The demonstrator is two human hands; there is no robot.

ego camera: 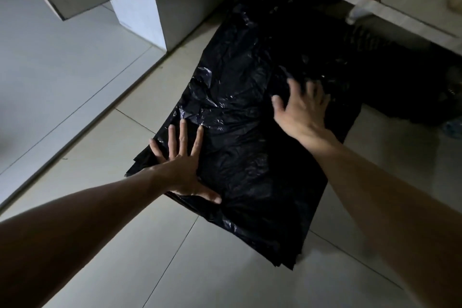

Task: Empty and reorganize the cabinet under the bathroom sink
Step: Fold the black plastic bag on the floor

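Note:
A large black plastic bag (250,157) lies spread flat on the tiled floor, its far end reaching into the dark open cabinet (312,20) under the sink. My left hand (183,167) presses flat on the bag's near left part, fingers spread. Over the bag's right middle, my right hand (302,107) is blurred, its fingers apart and touching or just above the plastic. Neither hand grips anything.
Pale floor tiles (225,270) surround the bag. A white cabinet block (140,7) stands at the upper left. The sink cabinet's light frame (375,5) crosses the upper right, with dark indistinct items inside. A bluish object (452,127) lies at the right edge.

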